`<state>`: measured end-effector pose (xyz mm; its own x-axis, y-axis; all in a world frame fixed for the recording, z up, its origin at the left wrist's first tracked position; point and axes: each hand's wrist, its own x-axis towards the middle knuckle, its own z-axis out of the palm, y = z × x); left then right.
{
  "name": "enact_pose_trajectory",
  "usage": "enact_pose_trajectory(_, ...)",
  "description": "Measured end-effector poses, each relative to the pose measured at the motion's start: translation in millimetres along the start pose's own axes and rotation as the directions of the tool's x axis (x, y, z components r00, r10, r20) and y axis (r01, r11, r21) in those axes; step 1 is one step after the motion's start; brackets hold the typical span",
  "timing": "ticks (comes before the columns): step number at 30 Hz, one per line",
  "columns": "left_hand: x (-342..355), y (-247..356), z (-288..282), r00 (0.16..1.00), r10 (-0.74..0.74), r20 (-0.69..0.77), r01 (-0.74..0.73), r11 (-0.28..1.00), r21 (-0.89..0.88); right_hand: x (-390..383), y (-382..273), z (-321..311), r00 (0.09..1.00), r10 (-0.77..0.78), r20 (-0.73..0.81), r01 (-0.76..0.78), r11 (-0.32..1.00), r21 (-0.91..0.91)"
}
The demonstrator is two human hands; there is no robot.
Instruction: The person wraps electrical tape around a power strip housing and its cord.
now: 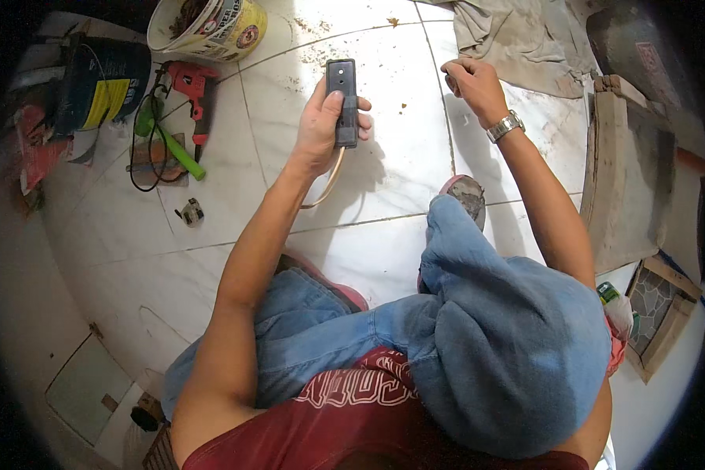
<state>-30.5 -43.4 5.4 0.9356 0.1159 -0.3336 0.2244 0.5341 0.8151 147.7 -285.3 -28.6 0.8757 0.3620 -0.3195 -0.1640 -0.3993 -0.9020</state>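
In the head view, my left hand (317, 125) is closed round a narrow black rectangular device (341, 78), held upright along its length, with a small round mark on its face. A pale cable (327, 186) runs from its lower end and curves down to the left. My right hand (475, 92) is to the right of the device, apart from it, over the white tiles near a crumpled beige cloth (517, 39). Its fingers are curled together at the tips; whether anything small is between them I cannot make out. A wristwatch (506, 125) is on my right wrist.
A red drill (188, 82), a green-handled tool (178, 153), a small metal item (190, 213), a dark container (106, 86) and a bucket (243, 31) lie left. Wooden frames (608, 172) lean right. My bent legs and shoe (466, 200) occupy the lower middle. Debris dots the tiles (274, 157).
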Motion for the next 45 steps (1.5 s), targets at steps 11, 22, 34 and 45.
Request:
enact_pose_trajectory(11, -3, -15, 7, 0.997, 0.006, 0.081, -0.024, 0.975, 0.220, -8, -14, -3, 0.997, -0.002, 0.082, -0.006, 0.996, 0.093)
enact_pose_trajectory(22, 5, -19, -15, 0.987, -0.150, 0.051, 0.153, 0.986, -0.069, -28, -42, -1, 0.960, -0.019, 0.279, -0.019, 0.991, 0.134)
enact_pose_trajectory(34, 6, -22, 23, 0.988, -0.089, -0.127, 0.111, 0.978, 0.176, -60, -40, 8, 0.878, -0.105, 0.467, 0.109, 0.994, 0.018)
enact_pose_trajectory(45, 11, -28, 34, 0.988, -0.062, -0.142, 0.079, 0.990, 0.114, -70, -46, 29, 0.803, -0.349, 0.484, 0.487, 0.851, -0.194)
